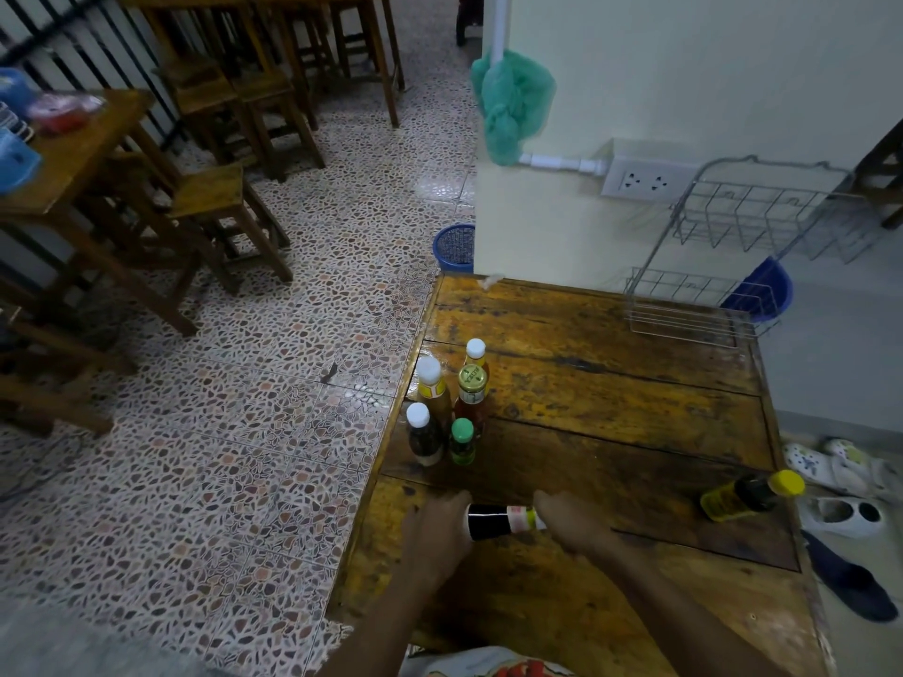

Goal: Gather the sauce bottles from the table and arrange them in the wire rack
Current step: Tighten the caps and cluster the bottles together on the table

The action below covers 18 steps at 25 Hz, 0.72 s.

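A dark sauce bottle (493, 521) lies sideways near the front of the wooden table (611, 408). My left hand (437, 530) grips its base and my right hand (567, 522) grips its neck end. Several bottles stand in a cluster at the table's left edge: a white-capped orange one (431, 388), a gold-capped red one (471, 393), a small white-capped one (475, 351) behind, a white-capped dark one (421, 432) and a green-capped one (462, 439). A yellow-capped bottle (750, 495) lies on its side at the right edge. The two-tier wire rack (733, 246) stands at the far right corner, with nothing in it.
A wall with a socket (645, 180) and a green bag (513, 105) runs behind the table. A blue basket (454, 246) sits on the tiled floor, a blue bucket (767, 290) behind the rack. Shoes (830, 469) lie at the right. Wooden tables and stools (210, 197) fill the left.
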### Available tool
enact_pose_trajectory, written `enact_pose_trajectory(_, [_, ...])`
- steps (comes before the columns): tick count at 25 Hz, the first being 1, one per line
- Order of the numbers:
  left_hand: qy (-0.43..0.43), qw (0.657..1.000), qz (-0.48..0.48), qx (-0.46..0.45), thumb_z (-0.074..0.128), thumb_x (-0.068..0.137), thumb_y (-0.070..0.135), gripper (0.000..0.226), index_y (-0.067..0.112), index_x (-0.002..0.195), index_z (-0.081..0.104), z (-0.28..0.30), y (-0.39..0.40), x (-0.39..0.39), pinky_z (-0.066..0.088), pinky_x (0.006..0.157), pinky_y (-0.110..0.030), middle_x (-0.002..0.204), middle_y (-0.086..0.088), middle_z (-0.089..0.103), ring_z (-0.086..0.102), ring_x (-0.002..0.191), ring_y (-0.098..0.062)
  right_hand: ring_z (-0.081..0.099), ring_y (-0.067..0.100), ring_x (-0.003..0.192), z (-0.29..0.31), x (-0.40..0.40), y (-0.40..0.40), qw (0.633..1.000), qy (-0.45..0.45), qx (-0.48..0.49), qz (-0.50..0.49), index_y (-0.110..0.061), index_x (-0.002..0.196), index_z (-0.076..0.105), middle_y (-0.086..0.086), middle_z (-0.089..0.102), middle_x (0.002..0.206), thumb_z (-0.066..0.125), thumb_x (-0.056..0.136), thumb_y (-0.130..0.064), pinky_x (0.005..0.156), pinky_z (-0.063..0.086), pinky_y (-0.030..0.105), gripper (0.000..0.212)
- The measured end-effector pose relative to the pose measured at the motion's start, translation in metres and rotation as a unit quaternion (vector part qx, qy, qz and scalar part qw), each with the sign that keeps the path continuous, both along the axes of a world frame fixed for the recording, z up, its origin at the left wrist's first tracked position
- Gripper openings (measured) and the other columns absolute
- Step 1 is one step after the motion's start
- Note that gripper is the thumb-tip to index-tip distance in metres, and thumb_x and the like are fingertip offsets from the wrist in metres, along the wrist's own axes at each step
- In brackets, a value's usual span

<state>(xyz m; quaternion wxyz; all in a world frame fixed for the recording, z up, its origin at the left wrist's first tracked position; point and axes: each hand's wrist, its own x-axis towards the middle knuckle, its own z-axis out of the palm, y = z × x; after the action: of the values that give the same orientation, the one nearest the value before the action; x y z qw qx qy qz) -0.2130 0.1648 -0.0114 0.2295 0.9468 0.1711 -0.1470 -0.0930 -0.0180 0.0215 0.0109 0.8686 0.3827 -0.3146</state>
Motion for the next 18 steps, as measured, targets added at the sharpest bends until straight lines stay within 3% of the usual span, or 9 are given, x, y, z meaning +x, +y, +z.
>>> enact_pose_trajectory(2, [-0.024, 0.998, 0.045, -0.03, 0.071, 0.086, 0.03, 0.02, 0.027, 0.102, 0.061, -0.005, 0.004, 0.001, 0.054, 0.082, -0.041, 0.104, 0.006, 0.071, 0.067, 0.099, -0.02, 0.061, 0.019, 0.07, 0.008, -0.002, 0.012, 0.994, -0.03, 0.051, -0.096, -0.021, 0.115, 0.057, 0.001, 0.062, 0.085, 0.046, 0.101, -0.042, 0.058, 0.047, 0.032, 0.027])
enact_pose_trajectory(4, [-0.062, 0.975, 0.127, -0.172, 0.085, 0.078, 0.027, 0.04, 0.021, 0.113, 0.067, -0.011, 0.007, 0.001, 0.056, 0.085, -0.042, 0.111, 0.002, 0.072, 0.067, 0.102, -0.019, 0.056, 0.009, 0.061, 0.023, -0.01, 0.03, 0.96, -0.035, 0.17, -0.221, -0.031, 0.087, 0.055, -0.008, 0.06, 0.075, 0.042, 0.093, -0.066, 0.054, 0.045, 0.03, 0.037])
enact_pose_trajectory(6, [-0.105, 0.937, 0.189, -0.276, 0.092, 0.075, 0.024, 0.053, 0.017, 0.121, 0.067, -0.013, 0.005, -0.001, 0.056, 0.091, -0.044, 0.121, -0.002, 0.069, 0.065, 0.11, -0.019, 0.05, 0.003, 0.058, 0.035, -0.018, 0.05, 0.947, -0.067, 0.245, -0.195, -0.033, 0.081, 0.046, -0.012, 0.052, 0.071, 0.047, 0.088, -0.069, 0.048, 0.035, 0.022, 0.037])
enact_pose_trajectory(8, [-0.13, 0.932, 0.21, -0.263, 0.09, 0.077, 0.024, 0.056, 0.014, 0.126, 0.065, -0.016, 0.002, 0.0, 0.055, 0.091, -0.039, 0.124, -0.003, 0.062, 0.061, 0.112, -0.02, 0.046, 0.003, 0.062, 0.046, -0.028, 0.066, 0.945, -0.075, 0.28, -0.153, -0.034, 0.082, 0.044, -0.014, 0.048, 0.074, 0.053, 0.086, -0.066, 0.05, 0.032, 0.021, 0.034])
enact_pose_trajectory(11, [-0.139, 0.935, 0.247, -0.213, 0.08, 0.088, 0.024, 0.05, 0.005, 0.129, 0.06, -0.021, -0.002, 0.006, 0.052, 0.084, -0.035, 0.122, -0.011, 0.056, 0.059, 0.107, -0.027, 0.046, 0.006, 0.071, 0.05, -0.033, 0.081, 0.943, -0.101, 0.29, -0.129, -0.03, 0.087, 0.049, -0.013, 0.05, 0.08, 0.059, 0.086, -0.064, 0.057, 0.041, 0.024, 0.035])
enact_pose_trajectory(14, [-0.132, 0.936, 0.248, -0.211, 0.068, 0.097, 0.019, 0.034, 0.0, 0.125, 0.062, -0.024, 0.0, 0.009, 0.046, 0.078, -0.026, 0.121, -0.016, 0.062, 0.062, 0.106, -0.029, 0.047, 0.007, 0.075, 0.047, -0.036, 0.089, 0.943, -0.12, 0.293, -0.106, -0.03, 0.09, 0.053, -0.013, 0.052, 0.084, 0.064, 0.085, -0.06, 0.057, 0.038, 0.021, 0.033])
enact_pose_trajectory(16, [-0.135, 0.928, 0.25, -0.243, 0.065, 0.099, 0.012, 0.024, -0.004, 0.118, 0.066, -0.023, -0.001, 0.013, 0.051, 0.075, -0.032, 0.115, -0.019, 0.067, 0.067, 0.104, -0.032, 0.046, 0.006, 0.075, 0.045, -0.034, 0.09, 0.94, -0.123, 0.298, -0.112, -0.031, 0.092, 0.054, -0.014, 0.052, 0.084, 0.067, 0.083, -0.058, 0.056, 0.033, 0.017, 0.031])
enact_pose_trajectory(18, [-0.166, 0.905, 0.288, -0.268, 0.066, 0.098, 0.007, 0.028, -0.004, 0.123, 0.065, -0.019, -0.004, 0.017, 0.055, 0.085, -0.04, 0.118, -0.018, 0.065, 0.066, 0.108, -0.032, 0.049, 0.005, 0.077, 0.046, -0.031, 0.088, 0.936, -0.119, 0.302, -0.133, -0.033, 0.096, 0.055, -0.015, 0.056, 0.086, 0.068, 0.082, -0.056, 0.057, 0.037, 0.017, 0.03])
